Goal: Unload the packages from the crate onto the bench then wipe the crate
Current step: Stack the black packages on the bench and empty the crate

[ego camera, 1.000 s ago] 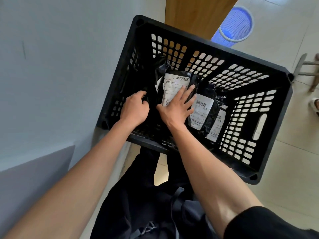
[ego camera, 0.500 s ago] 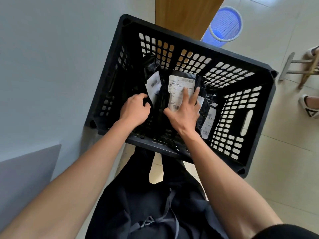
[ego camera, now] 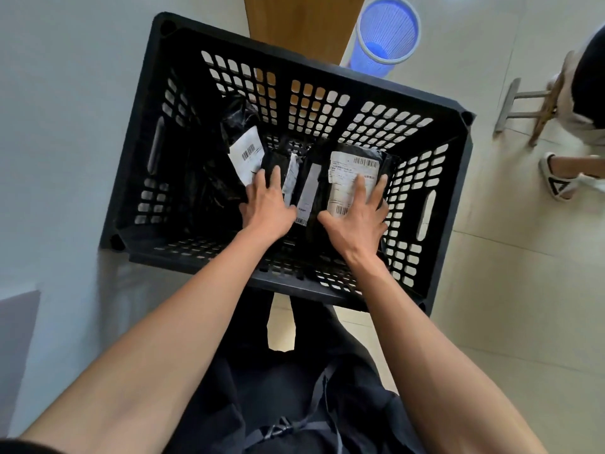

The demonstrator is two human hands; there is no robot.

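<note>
**Both hands down among the parcels in the crate**

While the black perforated plastic crate [ego camera: 327, 65] sits before the person in the head view, it holds several black plastic mailer packages with white barcode labels [ego camera: 304, 188]. Left hand [ego camera: 266, 206] rests with straight fingers on the middle packages. Right hand [ego camera: 358, 221] lies spread and flat on the rightmost package's white label [ego camera: 352, 172]. Beyond the crate stands a blue ribbed round bin [ego camera: 388, 31].

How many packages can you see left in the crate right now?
4 visible in the crate: one under the right hand, labelled; two standing on edge mid-crate; one by the left hand, far-left. More may be hidden beneath.
</note>
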